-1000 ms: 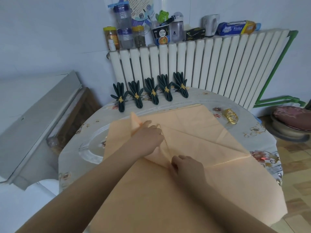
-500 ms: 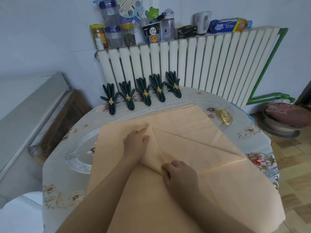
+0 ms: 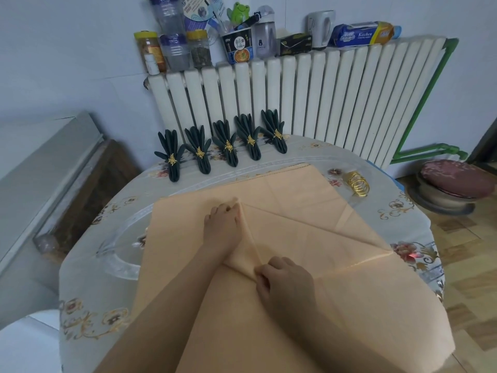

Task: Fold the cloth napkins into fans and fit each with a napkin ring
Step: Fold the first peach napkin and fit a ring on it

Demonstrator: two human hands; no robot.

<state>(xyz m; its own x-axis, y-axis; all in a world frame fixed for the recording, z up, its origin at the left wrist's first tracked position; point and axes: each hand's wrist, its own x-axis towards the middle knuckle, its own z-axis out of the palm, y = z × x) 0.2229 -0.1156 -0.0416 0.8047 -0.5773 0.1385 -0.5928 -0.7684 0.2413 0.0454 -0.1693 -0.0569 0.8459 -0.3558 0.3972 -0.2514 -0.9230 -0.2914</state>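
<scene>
Two hands work the first pleat into a peach napkin (image 3: 309, 211) spread flat on a round tabletop (image 3: 403, 224).

The left hand (image 3: 220, 227) pinches the far end of a raised fold, fingers curled on the cloth; the right hand (image 3: 285, 284) pinches its near end the same way. The pleating looks only just begun. Next, likely, the ridge must be pressed flat and another gathered beside it. Gold rings (image 3: 357, 184) lie near the napkin's far right edge. Five finished dark fans (image 3: 228, 146) stand in a row at the back.
</scene>
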